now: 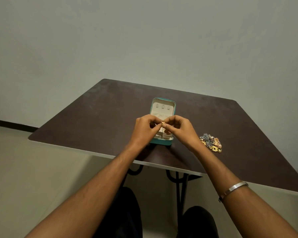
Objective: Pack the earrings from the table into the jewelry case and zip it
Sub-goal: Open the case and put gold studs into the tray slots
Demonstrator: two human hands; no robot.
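A teal jewelry case (162,141) lies open on the dark table (93,121), its cream lid (163,106) tilted back. Over the case's lower half, my left hand (144,127) and my right hand (181,128) meet fingertip to fingertip. Both pinch a small gold earring (163,123) between thumb and fingers. A heap of several gold, blue and copper earrings (211,143) sits on the table to the right of my right hand. The hands hide part of the case's compartments.
The table's near edge (162,166) runs diagonally below my forearms, with black metal legs (178,184) underneath. A plain wall stands behind the table. A silver bangle (234,188) circles my right wrist. My knees show below the table.
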